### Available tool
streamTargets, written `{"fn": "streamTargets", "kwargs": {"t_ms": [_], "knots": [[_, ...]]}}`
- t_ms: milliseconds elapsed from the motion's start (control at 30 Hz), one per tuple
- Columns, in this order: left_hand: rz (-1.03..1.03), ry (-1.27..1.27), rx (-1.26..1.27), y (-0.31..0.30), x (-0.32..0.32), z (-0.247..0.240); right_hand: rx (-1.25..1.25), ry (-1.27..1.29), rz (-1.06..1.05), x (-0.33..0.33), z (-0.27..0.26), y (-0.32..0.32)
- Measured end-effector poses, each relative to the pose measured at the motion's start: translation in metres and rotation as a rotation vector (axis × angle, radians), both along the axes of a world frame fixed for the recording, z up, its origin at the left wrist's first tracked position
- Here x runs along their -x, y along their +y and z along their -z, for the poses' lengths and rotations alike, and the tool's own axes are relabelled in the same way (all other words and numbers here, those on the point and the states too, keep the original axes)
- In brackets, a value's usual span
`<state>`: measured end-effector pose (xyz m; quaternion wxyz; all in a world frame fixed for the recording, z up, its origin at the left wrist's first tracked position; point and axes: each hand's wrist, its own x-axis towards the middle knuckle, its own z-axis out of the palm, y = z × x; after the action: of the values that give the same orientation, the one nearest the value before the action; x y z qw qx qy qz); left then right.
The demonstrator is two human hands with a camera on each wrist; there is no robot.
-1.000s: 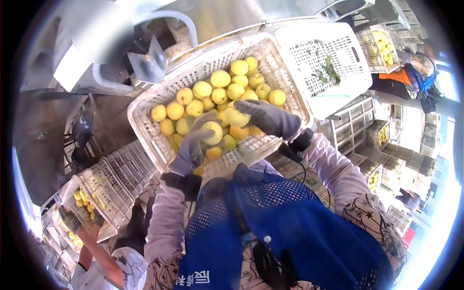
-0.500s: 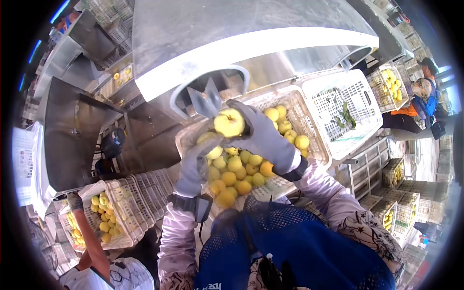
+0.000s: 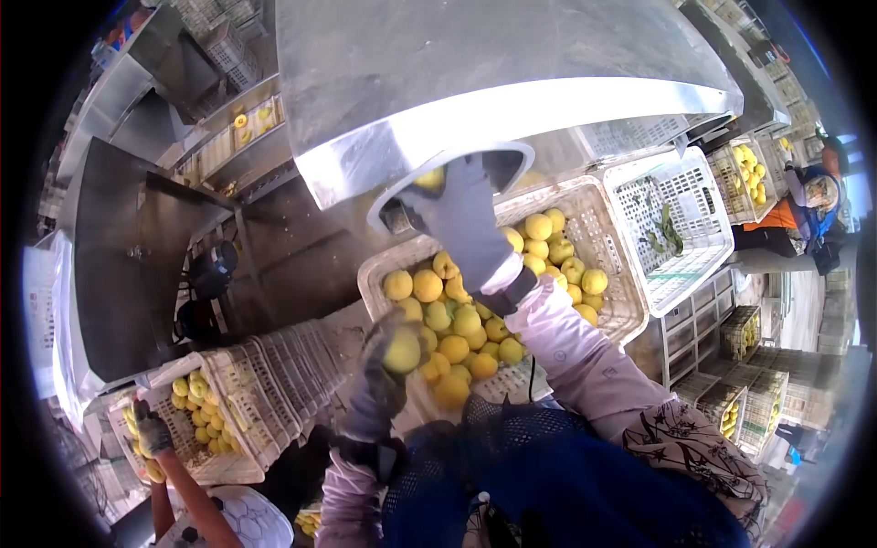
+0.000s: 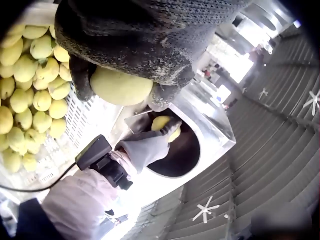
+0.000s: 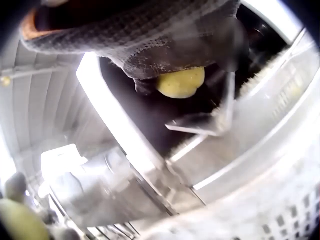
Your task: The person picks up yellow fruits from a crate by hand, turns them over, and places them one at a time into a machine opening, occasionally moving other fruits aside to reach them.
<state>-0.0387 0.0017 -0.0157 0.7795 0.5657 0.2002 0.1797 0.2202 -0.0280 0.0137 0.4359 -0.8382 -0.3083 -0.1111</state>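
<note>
My gloved right hand [image 3: 461, 215] reaches into the oval opening [image 3: 525, 160] of a metal machine and grips a yellow peach [image 5: 182, 84]. In the right wrist view, this peach is close above an angled metal plate [image 5: 200, 125] inside the dark opening. My gloved left hand [image 3: 376, 379] holds another yellow peach [image 4: 120, 87] over the near left side of a crate [image 3: 630, 288]. Its fingers [image 4: 82, 82] curl round the fruit in the left wrist view. Several loose peaches [image 3: 466, 320] lie in the crate below both hands.
A white crate [image 3: 708, 192] with some leaves stands to the right of the peach crate. At lower left, another person's gloved hand [image 3: 153, 429] is at a crate of fruit [image 3: 206, 416], beside nested crates [image 3: 283, 374]. A person [image 3: 808, 196] stands at far right.
Both hands lifted peaches from the crate. My right hand then went up and into the machine opening with its peach, while the left drew back towards my body with the other.
</note>
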Motion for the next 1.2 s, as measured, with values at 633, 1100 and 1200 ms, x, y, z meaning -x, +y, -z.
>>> {"fn": "streamTargets", "kwargs": {"t_ms": [633,1100,1200], "knots": [[0.452,0.149,-0.310,0.002,-0.056,-0.047,0.216,0.599,-0.604,0.050,-0.061,-0.148],[0.182,0.307,0.389,0.007,-0.102,-0.065,0.048,0.396,-0.398,0.036,-0.024,-0.101],[0.194,0.268,0.500,0.019,-0.087,-0.037,0.015,0.347,-0.299,0.018,0.001,-0.072]]}}
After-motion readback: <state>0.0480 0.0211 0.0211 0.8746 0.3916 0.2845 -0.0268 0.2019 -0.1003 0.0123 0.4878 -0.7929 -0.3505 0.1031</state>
